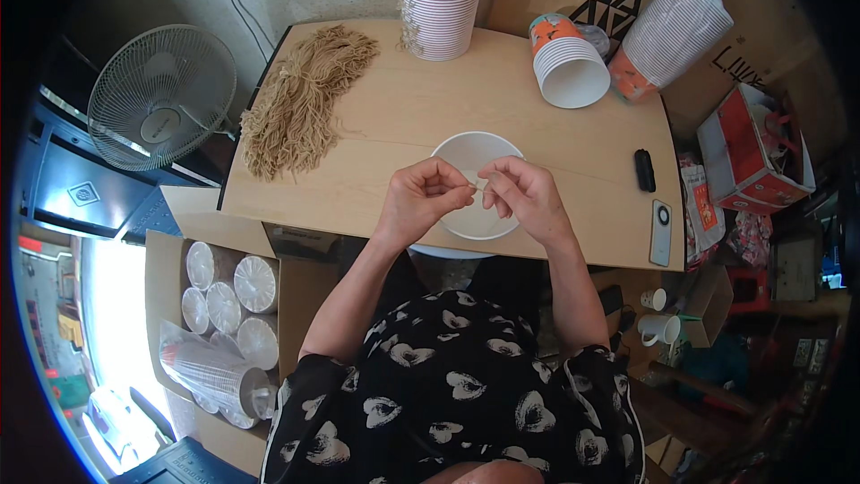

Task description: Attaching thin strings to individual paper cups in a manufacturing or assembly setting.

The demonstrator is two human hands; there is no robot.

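Observation:
Both my hands meet over a white paper bucket point(477, 229) at the front edge of the table. The fingertips of my left hand point(427, 195) are pinched together just left of the bucket's middle. Almost touching them, my right hand point(527, 197) pinches from the other side. A short bit of thin tan cord point(480, 185) shows between the fingertips; most of it is hidden by the fingers. On the table's left lies a thick bundle of tan cords point(309, 99), tied near its upper part.
A tall stack of buckets point(442, 18) with cord loops stands at the back. More stacked buckets point(573, 72) lie at the back right. A phone point(660, 233) and a black object point(644, 170) rest at the right edge. A fan point(161, 99) and a carton point(211, 430) of wrapped stacks stand left.

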